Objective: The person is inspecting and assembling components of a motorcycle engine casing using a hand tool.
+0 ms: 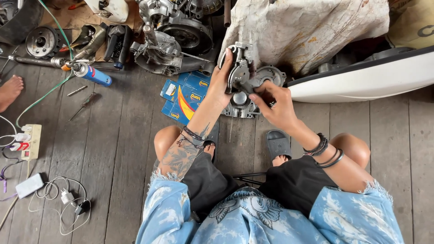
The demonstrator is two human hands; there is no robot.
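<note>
Above the grey plank floor [113,149], between the raised knees of a squatting person, a small metal engine part [242,68] is held up in the left hand [221,83], whose fingers are curled around its left edge and grasp it firmly. The right hand [273,101] is brought against the lower right side of the part, with thumb and fingertips pinched together as if on a small screw or fitting; what is pinched there cannot be made out. Directly beneath the hands a round engine cover [264,79] lies on the floor, beside blue and yellow cardboard boxes [185,97]. Further back, a larger engine block [174,38] is seen, and to its left a blue spray can [92,74] and loose screwdrivers [81,99]. A power strip [29,142] with white cables is set at the far left edge, well apart from the work. The step in hand is judged to be fine fitting or loosening work on the held part, not yet completed. For the next move, a steady left grip is likely called for, together with a careful twist or pull by the right fingertips, so that nothing small is dropped between the planks.
</note>
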